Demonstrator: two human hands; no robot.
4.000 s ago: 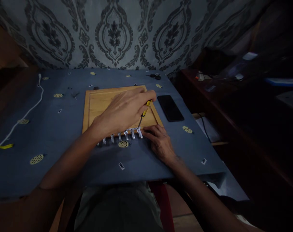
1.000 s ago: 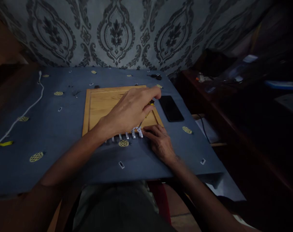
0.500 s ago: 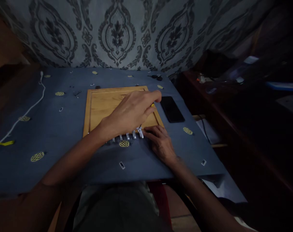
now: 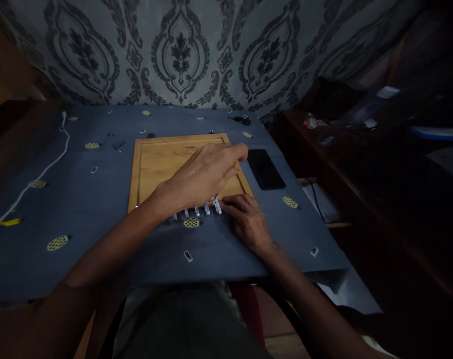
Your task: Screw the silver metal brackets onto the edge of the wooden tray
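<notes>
My left hand (image 4: 202, 175) hovers over the near right part of a wooden board (image 4: 155, 162), its fingers closed round a small yellow-handled screwdriver that is now almost wholly hidden under the hand. A row of small white metal pieces (image 4: 198, 211) lies along the board's near edge. My right hand (image 4: 246, 220) rests on the blue cloth just right of that row, fingers curled and pressing at the last piece (image 4: 216, 205).
A black phone (image 4: 265, 168) lies right of the board. A white cable (image 4: 43, 167) runs along the left of the blue cloth (image 4: 80, 209), with a yellow strip (image 4: 7, 222), small tags and round yellow patches scattered about. A dark cluttered shelf (image 4: 346, 144) stands at right.
My left hand has turned and lowered over the screwdriver, whose yellow handle showed four seconds ago and is now covered. My right hand has stayed at the end of the row.
</notes>
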